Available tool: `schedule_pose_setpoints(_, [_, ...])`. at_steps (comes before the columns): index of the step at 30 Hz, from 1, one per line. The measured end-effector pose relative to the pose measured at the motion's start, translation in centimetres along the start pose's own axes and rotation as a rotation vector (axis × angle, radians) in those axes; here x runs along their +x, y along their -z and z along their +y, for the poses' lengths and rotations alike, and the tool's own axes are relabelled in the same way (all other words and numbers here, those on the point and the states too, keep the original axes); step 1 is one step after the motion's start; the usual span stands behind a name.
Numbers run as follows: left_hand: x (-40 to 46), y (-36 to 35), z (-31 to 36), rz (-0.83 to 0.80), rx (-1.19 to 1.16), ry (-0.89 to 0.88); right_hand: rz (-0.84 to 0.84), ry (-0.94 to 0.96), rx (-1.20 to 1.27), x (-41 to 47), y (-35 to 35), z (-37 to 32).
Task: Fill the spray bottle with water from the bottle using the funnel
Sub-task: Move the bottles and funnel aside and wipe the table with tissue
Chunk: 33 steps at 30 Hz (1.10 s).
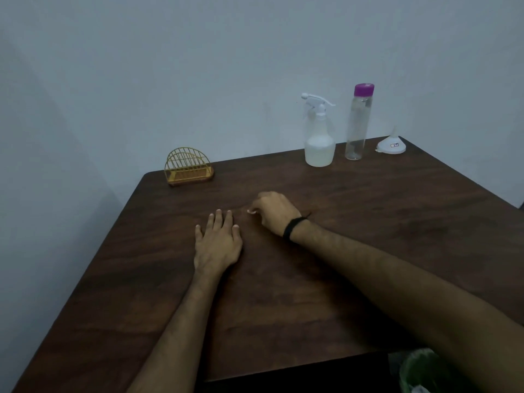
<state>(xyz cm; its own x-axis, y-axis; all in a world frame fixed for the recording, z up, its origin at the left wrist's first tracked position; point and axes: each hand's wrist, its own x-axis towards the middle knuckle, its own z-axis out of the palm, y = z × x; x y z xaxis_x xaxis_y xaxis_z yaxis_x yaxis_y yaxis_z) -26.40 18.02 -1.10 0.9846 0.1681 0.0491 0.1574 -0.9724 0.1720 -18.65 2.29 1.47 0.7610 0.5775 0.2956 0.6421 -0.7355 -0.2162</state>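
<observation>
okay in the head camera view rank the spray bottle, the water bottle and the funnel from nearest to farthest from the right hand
From the right hand:
1. spray bottle, far edge, leftmost of the three.
2. water bottle, just right of it.
3. funnel, upside down at the far right corner.

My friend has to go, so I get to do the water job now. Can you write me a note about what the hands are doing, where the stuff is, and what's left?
Left hand: flat on the table, fingers straight, holding nothing.
Right hand: curled, resting on the table; something tiny and white shows at its fingertips, too small to identify.
Spray bottle: upright at the far edge, sprayer top still on.
Water bottle: upright just right of it, purple cap on.
Funnel: upside down on the table, farthest right.
Done: nothing yet.
Left: take off both tops, put the funnel in the spray bottle, pour.
</observation>
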Motion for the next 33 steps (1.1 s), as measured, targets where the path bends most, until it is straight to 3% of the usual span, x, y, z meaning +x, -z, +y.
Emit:
schedule_pose_setpoints(4, [-0.2, 0.0, 0.0, 0.003, -0.008, -0.007, -0.006, -0.065, -0.065, 1.0, -0.3, 0.1])
schedule_pose_setpoints(11, [0.0, 0.0, -0.1, 0.007, -0.027, -0.003, -0.130, 0.102, 0.119, -5.8, 2.1, -1.2])
schedule_pose_setpoints(14, [0.0, 0.1, 0.0, -0.007, -0.029, 0.010, -0.215, -0.173, 0.555, -6.3, 4.5, 1.5])
schedule_pose_setpoints(16, [-0.1, 0.2, 0.1, -0.007, -0.034, 0.011, -0.147, -0.419, 0.863, -5.8, 5.5, 4.0])
schedule_pose_setpoints(17, [-0.1, 0.2, 0.1, -0.006, -0.038, 0.011, -0.108, -0.506, 0.905, -5.7, 5.5, 5.2])
schedule_pose_setpoints(19, [-0.2, 0.4, 0.1, -0.013, -0.045, 0.014, -0.020, -0.538, 0.684, -5.6, 4.8, 6.6])
schedule_pose_setpoints(22, [-0.4, 0.4, 0.2, -0.015, -0.046, 0.016, 0.152, -0.353, 0.344, -5.5, 3.4, 6.9])
schedule_pose_setpoints(26, [-0.4, 0.4, 0.3, -0.017, -0.039, 0.016, 0.039, -0.088, -0.059, -5.5, 2.7, 5.8])
schedule_pose_setpoints(28, [-0.4, 0.4, 0.3, -0.026, -0.030, 0.016, -0.002, -0.059, -0.129, -6.2, 2.9, 5.2])
schedule_pose_setpoints(33, [-0.3, 0.2, 0.2, -0.023, -0.017, 0.013, 0.005, 0.072, 0.005, -10.2, 3.5, 2.7])
